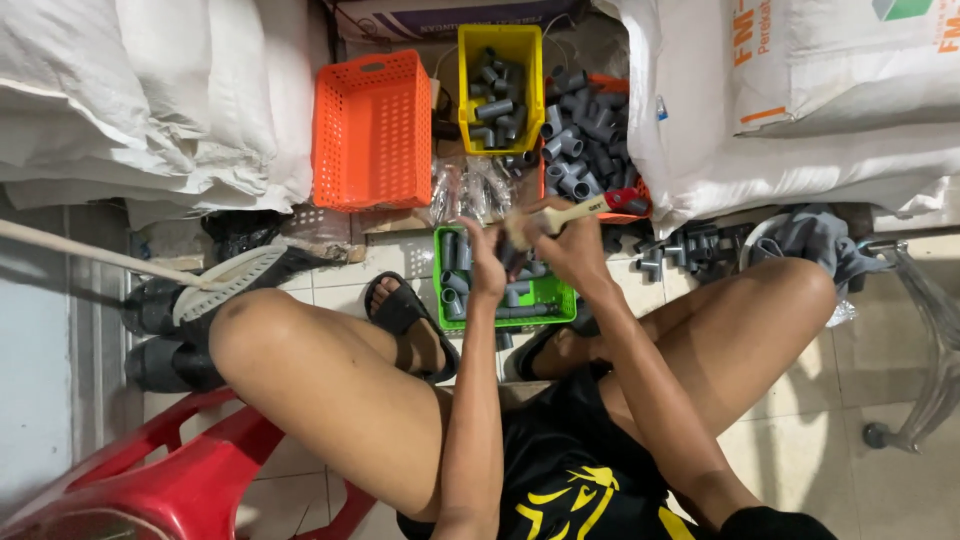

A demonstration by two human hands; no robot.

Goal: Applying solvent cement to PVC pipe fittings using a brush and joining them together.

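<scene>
Seen from above, a seated person works over a green tray (556, 297) of grey pipe fittings at the centre of the frame. The right hand (568, 243) grips a brush (585, 209), its handle pointing right and slightly up, long axis near level. The left hand (487, 262), just left of the bristles, is closed on a dark fitting (512, 258), partly hidden.

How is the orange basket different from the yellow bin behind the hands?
The orange basket has perforated walls and looks empty; the yellow bin has solid walls and holds grey pipe fittings. The orange basket is also wider than the yellow bin. Both are rectangular plastic containers standing on the floor, side by side.
</scene>
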